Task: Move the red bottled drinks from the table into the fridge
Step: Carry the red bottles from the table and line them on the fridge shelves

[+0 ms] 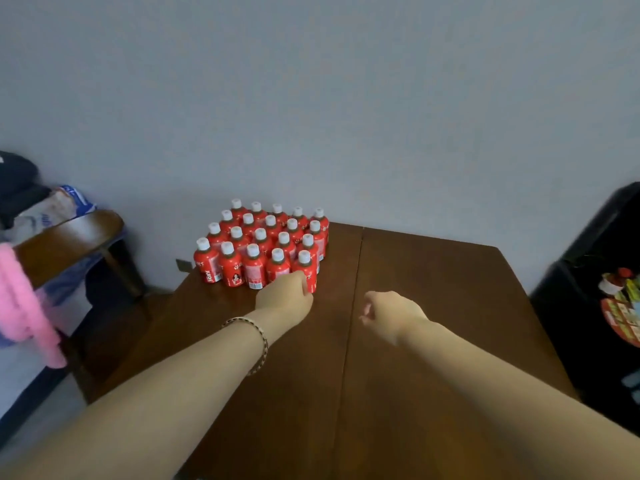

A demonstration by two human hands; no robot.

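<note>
Several red bottled drinks [263,242] with white caps stand packed in rows at the far left corner of the brown wooden table [433,306]. My left hand [284,294] reaches to the front row, and its fingers curl round the lower part of the front-right red bottle [305,263]. That bottle stands upright on the table. My right hand [391,315] hovers over the middle of the table, right of the bottles, fingers loosely curled and holding nothing. A black fridge [588,323] with colourful magnets on it stands at the right edge, its door closed.
A wooden chair [69,237] piled with clothes and bags stands to the left of the table, with a pink fluffy cloth [24,306] hanging near it. A plain grey wall runs behind the table.
</note>
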